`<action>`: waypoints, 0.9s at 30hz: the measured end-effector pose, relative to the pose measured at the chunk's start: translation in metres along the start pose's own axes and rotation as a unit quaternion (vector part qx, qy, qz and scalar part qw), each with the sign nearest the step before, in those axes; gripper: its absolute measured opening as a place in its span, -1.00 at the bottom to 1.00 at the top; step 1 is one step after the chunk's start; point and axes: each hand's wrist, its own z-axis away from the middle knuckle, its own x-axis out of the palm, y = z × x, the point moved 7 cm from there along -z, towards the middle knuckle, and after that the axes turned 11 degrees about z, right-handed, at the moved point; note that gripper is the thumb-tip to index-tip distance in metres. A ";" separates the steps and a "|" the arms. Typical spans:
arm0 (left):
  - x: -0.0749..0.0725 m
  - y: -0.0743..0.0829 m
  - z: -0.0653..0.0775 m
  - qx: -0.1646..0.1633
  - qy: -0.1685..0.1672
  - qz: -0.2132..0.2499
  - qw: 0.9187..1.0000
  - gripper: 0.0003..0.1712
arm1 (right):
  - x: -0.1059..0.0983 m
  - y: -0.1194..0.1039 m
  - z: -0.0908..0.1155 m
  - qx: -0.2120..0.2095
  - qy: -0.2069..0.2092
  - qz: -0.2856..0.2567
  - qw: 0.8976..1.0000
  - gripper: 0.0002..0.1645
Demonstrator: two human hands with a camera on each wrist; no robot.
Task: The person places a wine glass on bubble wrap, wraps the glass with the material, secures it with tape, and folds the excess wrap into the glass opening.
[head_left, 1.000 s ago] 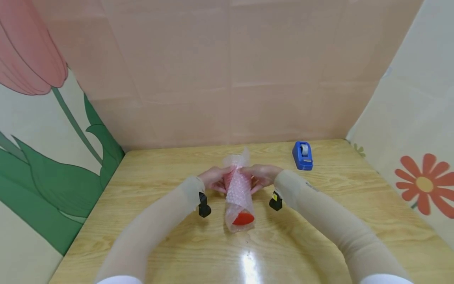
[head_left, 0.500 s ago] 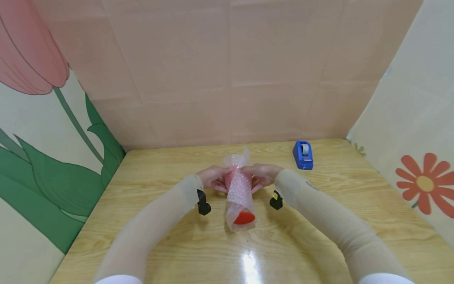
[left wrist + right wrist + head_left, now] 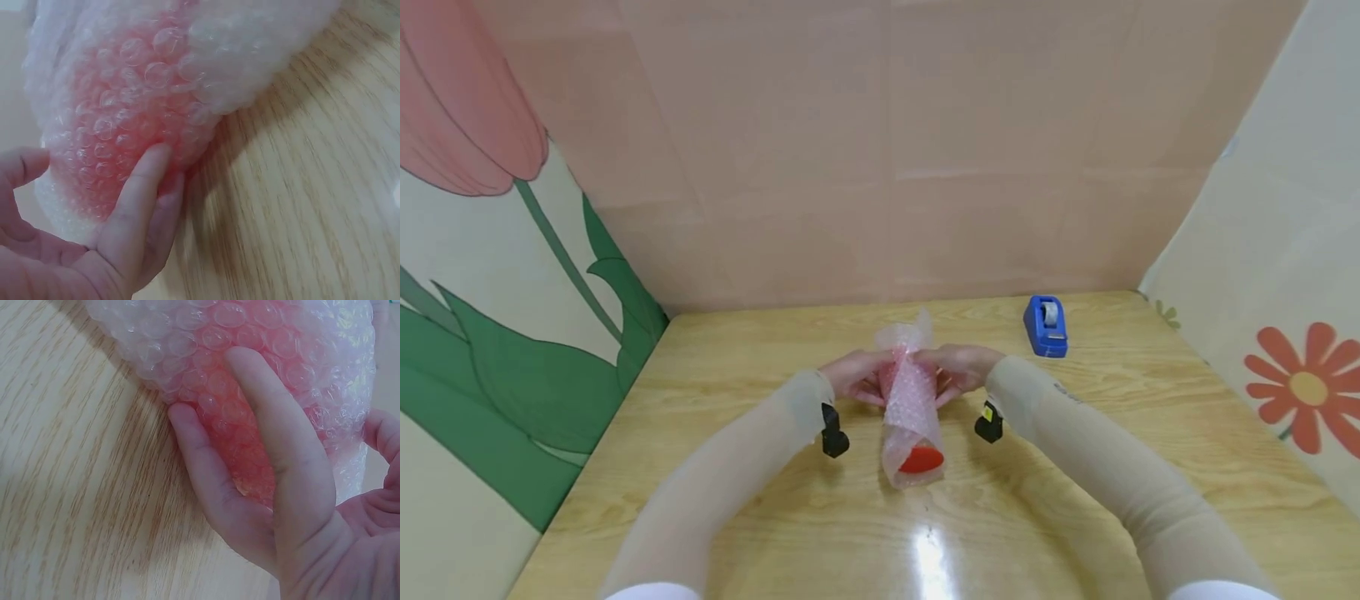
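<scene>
A red object (image 3: 922, 459) lies rolled in bubble wrap (image 3: 912, 408) on the table, its red end showing at the near opening and the rest hidden under the wrap. My left hand (image 3: 856, 375) holds the roll's left side, thumb on top and fingers along its flank. From the right, my right hand (image 3: 961, 369) grips it the same way. The left wrist view has fingers (image 3: 134, 206) lying against the bubbles (image 3: 119, 119), where red shows through. In the right wrist view, two fingers (image 3: 287, 444) press the wrap (image 3: 181, 344), with the thumb on the far side.
A blue tape dispenser (image 3: 1047, 327) with a roll of clear tape stands at the back right of the wooden table (image 3: 760, 533). A pinkish sheet (image 3: 775, 167) hangs behind the table, and flower-printed panels (image 3: 1292, 250) flank it.
Both hands keep their hold on the wrapped roll and hardly move. The whole head view has shifted very slightly.
</scene>
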 end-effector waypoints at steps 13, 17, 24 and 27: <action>0.002 0.002 0.004 -0.008 -0.001 -0.003 1.000 -0.58 | 0.001 0.000 0.001 -0.001 -0.013 -0.008 1.000 -0.27; 0.002 0.003 0.003 -0.014 0.010 -0.008 1.000 -0.58 | -0.001 0.002 0.000 0.003 -0.010 -0.023 1.000 -0.27; 0.002 0.005 0.002 -0.019 0.023 -0.009 1.000 -0.59 | -0.002 0.003 -0.001 0.008 -0.015 -0.044 0.999 -0.27; 0.003 0.006 0.003 -0.016 0.021 -0.005 1.000 -0.63 | -0.001 0.002 0.001 0.002 -0.016 -0.049 0.999 -0.28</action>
